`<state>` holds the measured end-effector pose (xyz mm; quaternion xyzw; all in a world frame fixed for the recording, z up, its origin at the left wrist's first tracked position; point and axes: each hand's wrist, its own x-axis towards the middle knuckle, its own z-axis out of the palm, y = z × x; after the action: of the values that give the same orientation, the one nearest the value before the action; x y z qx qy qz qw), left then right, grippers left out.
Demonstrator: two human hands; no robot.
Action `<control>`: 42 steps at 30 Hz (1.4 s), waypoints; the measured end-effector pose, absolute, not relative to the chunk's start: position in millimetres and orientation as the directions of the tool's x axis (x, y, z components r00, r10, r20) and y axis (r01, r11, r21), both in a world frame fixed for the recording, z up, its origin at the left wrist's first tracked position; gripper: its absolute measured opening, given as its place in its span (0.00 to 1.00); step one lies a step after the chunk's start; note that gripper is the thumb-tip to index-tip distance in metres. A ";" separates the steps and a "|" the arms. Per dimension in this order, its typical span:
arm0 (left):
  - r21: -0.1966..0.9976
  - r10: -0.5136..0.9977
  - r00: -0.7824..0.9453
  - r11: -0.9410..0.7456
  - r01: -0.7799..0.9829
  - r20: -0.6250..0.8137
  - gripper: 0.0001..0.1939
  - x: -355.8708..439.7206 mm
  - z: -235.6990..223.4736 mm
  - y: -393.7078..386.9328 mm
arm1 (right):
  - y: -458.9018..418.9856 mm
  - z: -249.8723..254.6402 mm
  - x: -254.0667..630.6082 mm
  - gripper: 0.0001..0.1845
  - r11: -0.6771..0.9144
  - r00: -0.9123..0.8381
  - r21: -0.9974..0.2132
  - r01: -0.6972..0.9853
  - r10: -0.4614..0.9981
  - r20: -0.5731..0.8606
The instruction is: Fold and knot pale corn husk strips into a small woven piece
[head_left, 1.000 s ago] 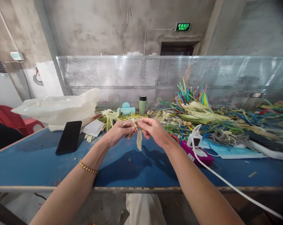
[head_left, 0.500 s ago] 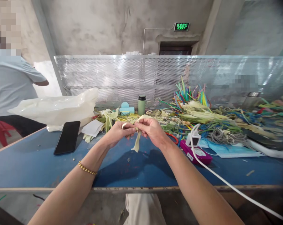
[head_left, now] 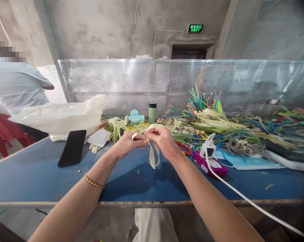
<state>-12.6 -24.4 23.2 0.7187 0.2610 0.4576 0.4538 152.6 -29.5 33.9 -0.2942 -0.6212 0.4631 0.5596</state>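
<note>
Above the blue tabletop, my left hand (head_left: 130, 144) and my right hand (head_left: 162, 138) meet, fingers pinched together on a pale corn husk strip (head_left: 152, 157). Two tails of the strip hang below the fingertips, and another pale piece curves up over my right fingers. A small pale end pokes out at my left fingers. The pinched middle is hidden between the fingertips. Just behind the hands lie scraps of husk and a leafy husk bunch (head_left: 117, 127).
A black phone (head_left: 72, 148) and white plastic bag (head_left: 63, 116) are at left. Behind stand a green bottle (head_left: 152, 113) and perforated metal screen (head_left: 116, 77). A purple power strip (head_left: 219, 169) with a white cable is at right. A person (head_left: 23, 84) is at far left.
The hanging husk tail has swung right and now shows as two loops or ends. Both hands stay nearly in place. The person at far left has leaned lower.
</note>
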 end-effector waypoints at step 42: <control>0.615 0.733 0.275 -0.674 0.409 0.622 0.05 -13.2 28.0 -19.3 | -23.5 29.8 161.4 0.10 0.367 -0.260 -0.927 0.073 0.904 0.338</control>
<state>-13.2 -19.3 28.0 0.7802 0.3661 0.4779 0.1696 161.4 -23.5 29.8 -0.3654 -0.6689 0.4275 0.4860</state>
